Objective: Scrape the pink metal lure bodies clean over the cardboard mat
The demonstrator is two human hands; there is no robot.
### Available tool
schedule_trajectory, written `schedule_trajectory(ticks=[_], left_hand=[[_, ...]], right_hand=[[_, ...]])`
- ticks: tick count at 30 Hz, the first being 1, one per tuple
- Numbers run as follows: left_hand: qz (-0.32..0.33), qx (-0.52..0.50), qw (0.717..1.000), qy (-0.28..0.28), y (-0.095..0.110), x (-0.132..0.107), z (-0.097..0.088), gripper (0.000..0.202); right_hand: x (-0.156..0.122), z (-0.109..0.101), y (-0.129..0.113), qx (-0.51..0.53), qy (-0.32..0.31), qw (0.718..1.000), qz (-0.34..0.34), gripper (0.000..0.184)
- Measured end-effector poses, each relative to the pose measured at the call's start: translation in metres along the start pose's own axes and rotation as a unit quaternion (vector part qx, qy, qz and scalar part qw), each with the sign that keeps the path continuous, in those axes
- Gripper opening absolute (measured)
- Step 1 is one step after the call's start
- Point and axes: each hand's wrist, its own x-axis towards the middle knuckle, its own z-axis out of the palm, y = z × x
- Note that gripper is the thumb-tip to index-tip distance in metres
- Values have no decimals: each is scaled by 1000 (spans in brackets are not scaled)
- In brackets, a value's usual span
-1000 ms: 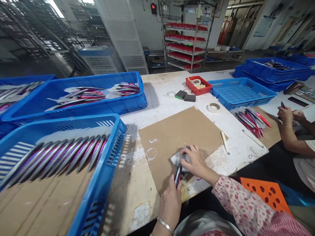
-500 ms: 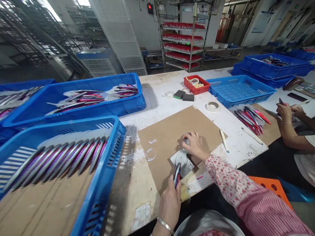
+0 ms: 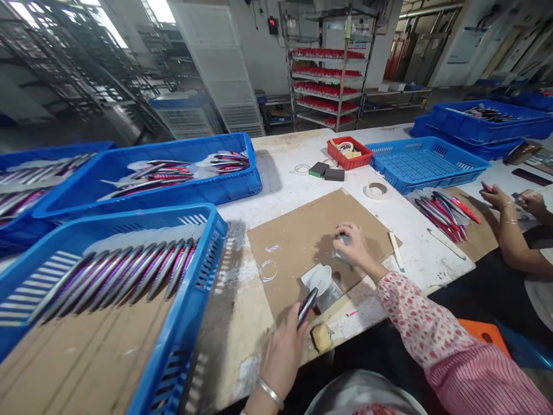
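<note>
My left hand (image 3: 283, 349) is closed around a dark fishing lure (image 3: 307, 306) with a purple side, at the front edge of the table. The lure's pale rounded plastic lip (image 3: 321, 279) points away from me, over a grey and white square sheet (image 3: 332, 295) on the brown cardboard (image 3: 298, 236). To the right of the lip, my right hand (image 3: 355, 246) is closed on a small greyish-white object (image 3: 340, 246). The fingers partly cover it, so its kind is unclear. A yellow sponge (image 3: 321, 337) lies just right of my left hand.
Blue crates (image 3: 216, 230) of similar lures stand left. Behind the cardboard are dark blocks (image 3: 334, 174), a tape roll (image 3: 375, 191), a red basket (image 3: 367, 158) and a blue basket (image 3: 432, 180). At right, a co-worker's hands (image 3: 501, 199) work beside a lure pile (image 3: 440, 216).
My right hand has moved away from the lure's lip to the right, with the greyish object. My left hand has shifted slightly left with the lure, uncovering the yellow sponge.
</note>
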Motion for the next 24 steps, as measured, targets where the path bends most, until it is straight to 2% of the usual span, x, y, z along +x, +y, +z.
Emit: schedule_trajectory(ticks=[3, 6, 9, 11, 14, 16, 18, 21, 24], left_hand=[[44, 57, 997, -11, -12, 15, -15, 37], [75, 78, 994, -20, -19, 31, -22, 33], [95, 76, 992, -14, -21, 42, -18, 31], [98, 88, 991, -8, -22, 45, -12, 28], [102, 109, 989, -1, -25, 45, -5, 26], [109, 115, 987, 7, -26, 43, -3, 23], [112, 115, 987, 12, -27, 42, -3, 21], [118, 111, 987, 19, -27, 41, -2, 18], [125, 114, 985, 31, -29, 42, 0, 18]], right_hand=[[-11, 2, -1, 49, -31, 996, -63, 18], [-24, 3, -3, 20, -83, 990, -112, 20], [-27, 1, -10, -23, -126, 986, -112, 21], [-25, 5, -23, -39, -155, 980, -117, 21], [-19, 16, -50, -39, -208, 964, -163, 21], [-17, 19, -59, -29, -235, 952, -194, 20], [-15, 14, -56, -25, -242, 949, -201, 22], [-14, 4, -41, -48, -242, 953, -175, 22], [-16, 11, -48, -68, -234, 954, -174, 22]])
